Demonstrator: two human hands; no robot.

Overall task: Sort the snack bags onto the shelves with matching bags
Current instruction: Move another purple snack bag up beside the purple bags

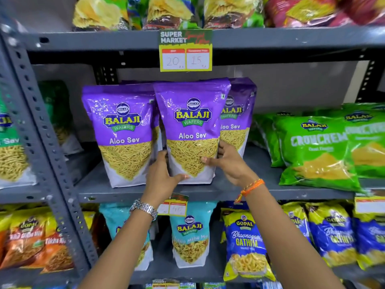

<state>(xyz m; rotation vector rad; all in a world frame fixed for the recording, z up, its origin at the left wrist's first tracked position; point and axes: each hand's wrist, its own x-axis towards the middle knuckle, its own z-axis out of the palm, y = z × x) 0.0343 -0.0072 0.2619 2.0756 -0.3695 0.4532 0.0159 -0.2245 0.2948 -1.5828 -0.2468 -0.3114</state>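
Note:
A purple Aloo Sev bag (pixel 191 122) stands upright on the middle grey shelf (pixel 208 191), held by both hands. My left hand (pixel 162 176) grips its lower left edge, thumb on the front bottom. My right hand (pixel 226 161) clasps its lower right side. A matching purple Aloo Sev bag (pixel 123 130) stands to its left and another purple bag (pixel 239 113) is partly hidden behind on the right.
Green Cruncrem bags (pixel 314 151) lie on the same shelf to the right. Below are teal Balaji bags (pixel 190 238), blue Gopal Gathiya bags (pixel 245 245) and orange Gopal bags (pixel 31 243). A price tag (pixel 185 51) hangs from the upper shelf. A perforated grey upright (pixel 48 142) stands at left.

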